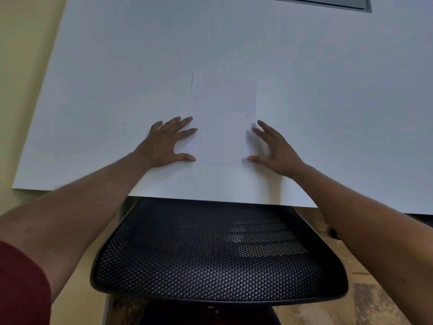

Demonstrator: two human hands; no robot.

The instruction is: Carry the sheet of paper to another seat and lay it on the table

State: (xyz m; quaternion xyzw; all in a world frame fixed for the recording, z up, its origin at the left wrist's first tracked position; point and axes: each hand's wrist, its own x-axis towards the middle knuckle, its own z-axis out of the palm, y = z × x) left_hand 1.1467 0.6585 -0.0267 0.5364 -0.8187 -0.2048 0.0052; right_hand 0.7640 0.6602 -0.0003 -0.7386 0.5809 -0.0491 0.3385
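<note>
In the head view, the sheet of paper (222,120) lies flat on the white table (117,78), near its front edge, above a black mesh chair (218,252). The left hand (167,141) is spread flat, its fingertips (191,130) resting on the sheet's left edge. The right hand (276,146) is spread too, fingers at the right edge; motion blur hides whether they touch. A grey panel (328,2) is cut off at the top.

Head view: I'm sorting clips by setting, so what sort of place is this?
Probably an office or meeting room: a broad white table with a grey cable hatch, a black mesh office chair, and a sheet of paper.
</note>
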